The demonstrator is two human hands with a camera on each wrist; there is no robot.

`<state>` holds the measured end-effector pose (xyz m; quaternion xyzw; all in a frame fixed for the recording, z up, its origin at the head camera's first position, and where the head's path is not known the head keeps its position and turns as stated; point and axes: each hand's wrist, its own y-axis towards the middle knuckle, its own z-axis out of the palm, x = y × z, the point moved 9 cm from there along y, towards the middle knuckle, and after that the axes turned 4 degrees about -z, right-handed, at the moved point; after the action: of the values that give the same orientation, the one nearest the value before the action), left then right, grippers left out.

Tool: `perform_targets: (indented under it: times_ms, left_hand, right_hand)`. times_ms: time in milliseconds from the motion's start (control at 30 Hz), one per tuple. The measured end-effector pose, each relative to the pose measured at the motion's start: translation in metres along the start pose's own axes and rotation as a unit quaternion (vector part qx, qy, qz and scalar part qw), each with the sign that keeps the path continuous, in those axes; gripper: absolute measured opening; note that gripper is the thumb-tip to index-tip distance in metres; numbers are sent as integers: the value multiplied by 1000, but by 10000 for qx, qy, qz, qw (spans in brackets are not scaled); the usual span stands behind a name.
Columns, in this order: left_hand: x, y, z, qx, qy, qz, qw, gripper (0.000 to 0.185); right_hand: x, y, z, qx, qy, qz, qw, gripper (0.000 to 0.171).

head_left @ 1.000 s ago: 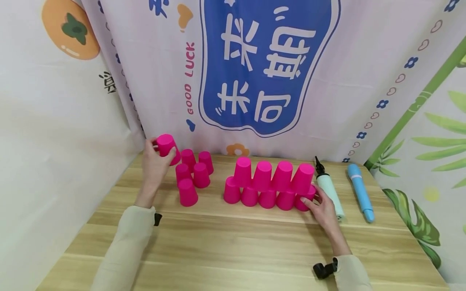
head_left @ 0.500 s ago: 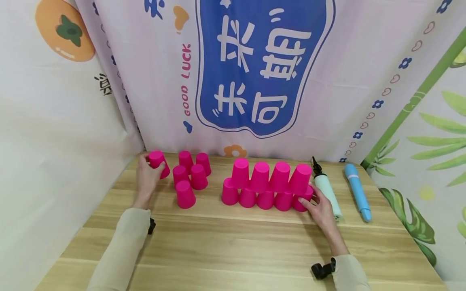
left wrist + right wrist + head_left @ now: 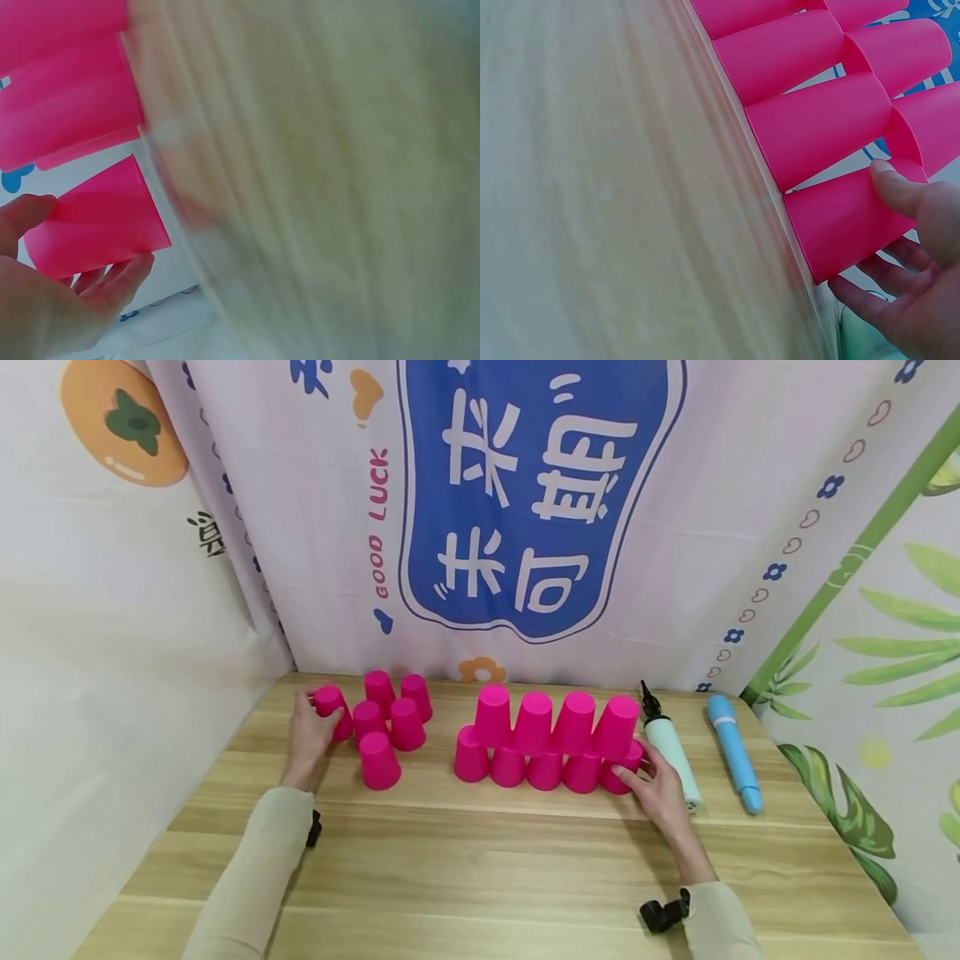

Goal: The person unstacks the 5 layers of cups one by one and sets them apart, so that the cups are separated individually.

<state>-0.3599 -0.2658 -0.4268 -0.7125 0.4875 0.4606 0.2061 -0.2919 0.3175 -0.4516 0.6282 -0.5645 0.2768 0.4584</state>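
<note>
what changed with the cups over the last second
The left hand brought its pink cup down from above the loose cups to the table, still gripping it. The right hand stayed on the stack's end cup; the stack is unchanged.

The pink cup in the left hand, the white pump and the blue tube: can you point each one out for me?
pink cup [image 3: 327, 700]: head view, on its upturned base above the fingers.
white pump [image 3: 672, 752]: head view, middle of its pale barrel.
blue tube [image 3: 733, 752]: head view, middle of its body.

Loose cups [image 3: 381, 727] left of stacked cups [image 3: 551, 743].
</note>
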Motion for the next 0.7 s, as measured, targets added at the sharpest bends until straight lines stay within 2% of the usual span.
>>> perform_targets:
  times_ms: [200, 333, 533, 567, 633, 700]
  left_hand:
    - [3, 6, 5, 188, 36, 189, 9996, 54]
    - [6, 10, 8, 330, 54, 200, 9992, 53]
    - [2, 15, 9, 772, -54, 305, 9965, 64]
    - [-1, 14, 7, 751, -79, 368, 9965, 66]
    - [-13, 11, 0, 487, -89, 569, 9972, 65]
    - [-35, 4, -7, 82, -131, 907, 9958, 61]
  right_hand:
    - [-1, 0, 1, 14, -17, 67, 10000, 68]
    - [0, -1, 3, 47, 21, 87, 9999, 69]
    - [2, -1, 3, 32, 98, 51, 9999, 68]
    - [2, -1, 3, 37, 91, 52, 9999, 68]
    - [2, -1, 1, 36, 47, 55, 10000, 68]
    - [2, -1, -1, -3, -41, 60, 10000, 68]
